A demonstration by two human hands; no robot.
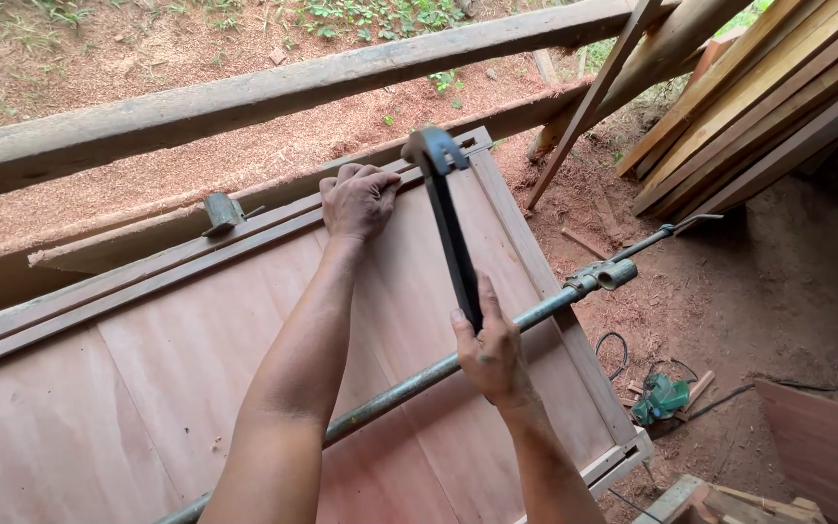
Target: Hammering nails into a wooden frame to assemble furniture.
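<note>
A large reddish wooden door panel (147,369) lies flat below me. My right hand (489,349) grips the dark handle of a hammer (448,213), whose metal head is raised near the panel's far edge. My left hand (358,201) rests as a loose fist on the panel's far rail, just left of the hammer head; I cannot see anything in it. A long metal pipe clamp (535,315) runs across the panel under my right hand, its screw end sticking out past the right edge.
A rough timber beam (244,97) crosses beyond the panel. A small metal clamp block (221,212) sits on the far rail. Stacked planks (758,107) lean at the upper right. A green power tool (660,398) with its cord lies on the dirt floor.
</note>
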